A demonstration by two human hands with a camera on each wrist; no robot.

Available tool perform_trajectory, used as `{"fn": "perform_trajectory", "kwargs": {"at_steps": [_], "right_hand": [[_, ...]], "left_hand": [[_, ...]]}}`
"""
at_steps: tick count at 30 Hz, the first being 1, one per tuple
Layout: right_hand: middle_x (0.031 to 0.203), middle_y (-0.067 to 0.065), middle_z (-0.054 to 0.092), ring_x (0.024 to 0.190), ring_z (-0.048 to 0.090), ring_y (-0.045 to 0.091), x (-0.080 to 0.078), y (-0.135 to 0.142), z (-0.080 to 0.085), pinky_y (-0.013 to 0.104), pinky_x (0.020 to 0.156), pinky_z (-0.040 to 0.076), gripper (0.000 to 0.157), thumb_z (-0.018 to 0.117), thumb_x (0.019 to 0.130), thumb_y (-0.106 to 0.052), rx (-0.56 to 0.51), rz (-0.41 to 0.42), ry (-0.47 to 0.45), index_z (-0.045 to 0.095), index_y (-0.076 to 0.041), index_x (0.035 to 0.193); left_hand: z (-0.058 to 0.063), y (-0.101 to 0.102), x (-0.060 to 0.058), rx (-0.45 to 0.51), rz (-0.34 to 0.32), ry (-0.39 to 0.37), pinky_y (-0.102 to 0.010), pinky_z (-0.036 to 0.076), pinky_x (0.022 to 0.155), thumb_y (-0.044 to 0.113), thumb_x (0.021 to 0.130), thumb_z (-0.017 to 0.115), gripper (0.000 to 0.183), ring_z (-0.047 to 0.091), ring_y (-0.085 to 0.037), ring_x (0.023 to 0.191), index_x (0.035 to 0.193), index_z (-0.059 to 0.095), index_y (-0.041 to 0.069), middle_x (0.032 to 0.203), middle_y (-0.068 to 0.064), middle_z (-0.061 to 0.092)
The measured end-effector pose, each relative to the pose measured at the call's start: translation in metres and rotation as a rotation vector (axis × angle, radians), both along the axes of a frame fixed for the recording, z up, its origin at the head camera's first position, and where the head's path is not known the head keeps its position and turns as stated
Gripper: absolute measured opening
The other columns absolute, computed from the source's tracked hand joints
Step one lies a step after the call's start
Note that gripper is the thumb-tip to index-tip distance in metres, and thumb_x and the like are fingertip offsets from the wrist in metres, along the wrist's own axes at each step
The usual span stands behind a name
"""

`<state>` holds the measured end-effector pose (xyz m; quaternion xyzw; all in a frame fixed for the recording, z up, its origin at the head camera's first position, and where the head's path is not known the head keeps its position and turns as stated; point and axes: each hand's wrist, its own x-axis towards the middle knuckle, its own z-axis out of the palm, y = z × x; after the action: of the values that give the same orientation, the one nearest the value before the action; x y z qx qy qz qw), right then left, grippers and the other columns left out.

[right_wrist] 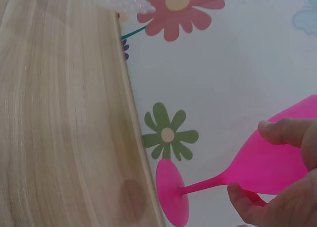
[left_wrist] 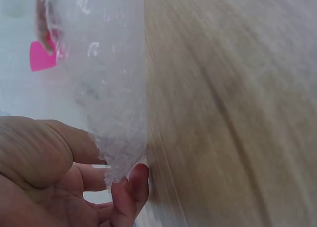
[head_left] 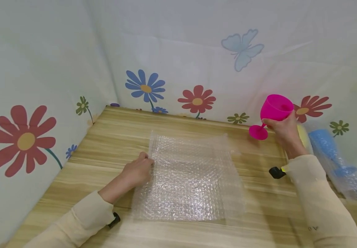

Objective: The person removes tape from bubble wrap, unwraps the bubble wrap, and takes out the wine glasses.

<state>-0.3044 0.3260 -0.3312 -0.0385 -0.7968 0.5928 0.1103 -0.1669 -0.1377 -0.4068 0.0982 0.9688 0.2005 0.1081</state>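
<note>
A bright pink goblet (head_left: 275,107) is held up near the table's back right by my right hand (head_left: 285,131). It tilts, its round foot (right_wrist: 171,195) pointing down and left; thumb and fingers grip the lower bowl near the stem in the right wrist view. A sheet of clear bubble wrap (head_left: 190,179) lies on the table's middle. My left hand (head_left: 138,170) is at its left edge, and in the left wrist view the thumb and fingers (left_wrist: 138,180) pinch that edge.
Right of my right forearm lies a blue object (head_left: 325,143) in bubble wrap, beside something yellow (head_left: 303,137). The wooden table (head_left: 104,137) meets a pale cloth backdrop (head_left: 172,34) printed with flowers and a butterfly along its back and left edges.
</note>
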Motion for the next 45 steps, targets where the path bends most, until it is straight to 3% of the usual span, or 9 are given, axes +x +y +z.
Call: {"fn": "perform_trajectory", "kwargs": {"at_steps": [8,13,16,19,24,29,38,43,45], "right_hand": [[0.155,0.004,0.031,0.137,0.034,0.022,-0.015,0.006,-0.013,0.03,0.105,0.047,0.091,0.076,0.094,-0.012,0.079,-0.032,-0.031,0.015,-0.021,0.162],[0.149,0.003,0.035,0.13,0.038,0.019,-0.022,0.011,-0.025,0.02,0.088,0.053,0.09,0.078,0.091,-0.008,-0.003,-0.027,-0.013,0.02,-0.021,0.158],[0.14,-0.001,0.038,0.121,0.041,0.015,-0.024,0.014,-0.035,0.019,0.078,0.055,0.086,0.078,0.089,0.0,-0.109,-0.012,-0.009,0.023,-0.021,0.152],[0.136,-0.004,0.038,0.117,0.042,0.012,-0.025,0.017,-0.043,0.02,0.076,0.056,0.086,0.078,0.089,0.001,-0.141,-0.006,-0.009,0.022,-0.022,0.15],[0.143,0.002,0.036,0.122,0.04,0.015,-0.027,0.017,-0.047,0.021,0.082,0.056,0.088,0.077,0.092,-0.005,-0.085,0.0,-0.015,0.017,-0.021,0.154],[0.144,0.004,0.035,0.119,0.042,0.014,-0.028,0.015,-0.046,0.02,0.077,0.057,0.089,0.076,0.092,-0.005,-0.056,0.0,-0.035,0.014,-0.018,0.155],[0.137,0.004,0.038,0.107,0.045,0.012,-0.021,0.007,-0.034,0.019,0.067,0.056,0.085,0.072,0.091,0.005,-0.12,0.011,-0.039,0.016,-0.014,0.151],[0.141,0.005,0.037,0.108,0.045,0.01,-0.026,0.011,-0.04,0.019,0.068,0.055,0.086,0.073,0.092,0.001,-0.084,0.006,-0.039,0.015,-0.015,0.154],[0.14,0.003,0.038,0.109,0.045,0.01,-0.027,0.014,-0.043,0.019,0.068,0.054,0.086,0.074,0.092,0.0,-0.085,0.008,-0.028,0.015,-0.016,0.154]], "left_hand": [[-0.001,0.0,0.002,-0.021,0.002,0.028,-0.048,0.051,0.067,-0.005,0.086,0.063,0.038,0.06,-0.031,0.094,0.124,0.067,-0.002,0.13,-0.023,0.051],[0.0,0.001,0.005,-0.028,0.013,0.029,-0.051,0.053,0.068,-0.004,0.088,0.062,0.039,0.062,-0.035,0.102,0.126,0.066,-0.001,0.136,-0.025,0.05],[0.0,0.002,0.005,-0.024,0.013,0.024,-0.052,0.053,0.069,-0.004,0.088,0.061,0.041,0.062,-0.036,0.097,0.129,0.065,-0.002,0.139,-0.025,0.049],[-0.001,0.003,0.006,-0.013,0.01,0.02,-0.051,0.053,0.068,-0.004,0.088,0.061,0.044,0.063,-0.035,0.093,0.132,0.063,-0.002,0.142,-0.026,0.047],[-0.002,0.001,0.007,0.014,0.034,0.025,-0.043,0.053,0.063,-0.003,0.085,0.067,0.049,0.063,-0.036,0.094,0.133,0.063,-0.003,0.142,-0.025,0.048],[-0.003,-0.001,0.005,0.039,0.049,0.041,-0.047,0.056,0.071,-0.003,0.082,0.073,0.049,0.064,-0.039,0.099,0.131,0.064,-0.004,0.138,-0.027,0.05],[-0.005,-0.013,-0.01,0.063,0.049,0.051,-0.04,0.055,0.07,-0.005,0.078,0.076,0.06,0.061,-0.041,0.107,0.136,0.061,-0.007,0.136,-0.035,0.049],[-0.004,-0.029,-0.024,0.083,0.088,0.067,-0.034,0.051,0.058,-0.007,0.081,0.07,0.057,0.059,-0.036,0.095,0.137,0.059,-0.009,0.137,-0.035,0.048],[-0.004,-0.038,-0.031,0.085,0.105,0.084,-0.037,0.053,0.063,-0.006,0.082,0.07,0.054,0.058,-0.036,0.098,0.135,0.06,-0.01,0.135,-0.034,0.049]]}}
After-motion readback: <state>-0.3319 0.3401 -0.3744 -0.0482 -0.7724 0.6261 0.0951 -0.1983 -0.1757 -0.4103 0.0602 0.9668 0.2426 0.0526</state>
